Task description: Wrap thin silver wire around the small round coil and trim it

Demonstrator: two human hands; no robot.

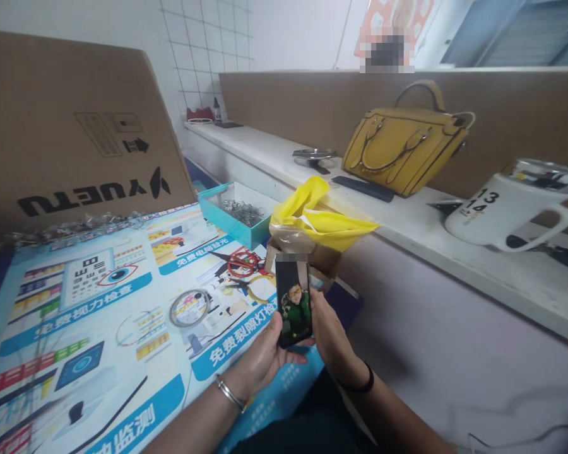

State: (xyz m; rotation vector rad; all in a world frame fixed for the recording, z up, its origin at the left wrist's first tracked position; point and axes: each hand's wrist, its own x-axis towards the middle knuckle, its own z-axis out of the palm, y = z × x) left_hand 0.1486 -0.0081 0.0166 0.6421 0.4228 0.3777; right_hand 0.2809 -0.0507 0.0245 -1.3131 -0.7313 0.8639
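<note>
Both forearms reached forward over the poster-covered surface (99, 328); the left hand (265, 356) and right hand (329, 331) each closed on the upright phone (293, 301), held between them beside the yellow bag (322, 217)

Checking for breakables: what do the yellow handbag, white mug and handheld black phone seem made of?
Yellow structured handbag: likely leather or imitation, smooth, faintly shiny, with visible seams. White handled mug: probably glazed ceramic, glossy surface. Black slab phone, between left hand and right hand: glass front, glossy lit screen.
</note>
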